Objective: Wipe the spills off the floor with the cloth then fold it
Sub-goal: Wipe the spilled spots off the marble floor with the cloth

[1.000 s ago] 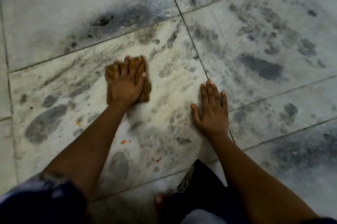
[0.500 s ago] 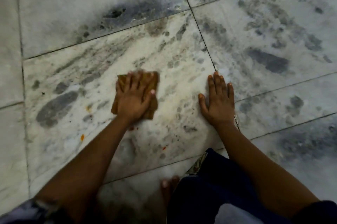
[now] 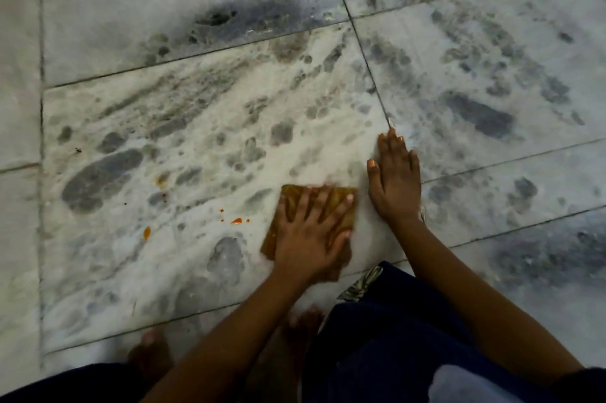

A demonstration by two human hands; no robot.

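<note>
We see the left hand [image 3: 311, 235] pressed flat on a folded, brownish-yellow square cloth [image 3: 288, 205], its fingers [image 3: 323, 202] spread and nearly straight over the fabric rather than curled round it. The cloth lies on the grey-veined white marble tile floor [image 3: 196, 127], near the lower edge of the large middle tile. Just beside it, the right hand [image 3: 395, 179] rests palm down on the bare tile with fingers straight and together, holding nothing; we cannot tell whether hand and cloth touch. Left of the cloth, small orange spill drops [image 3: 236, 221] lie apart from it, and a further orange spot [image 3: 147, 232] sits farther left. Below the hands we see dark blue clothing [image 3: 377, 337] and a bare foot [image 3: 151, 353] on the tile.
</note>
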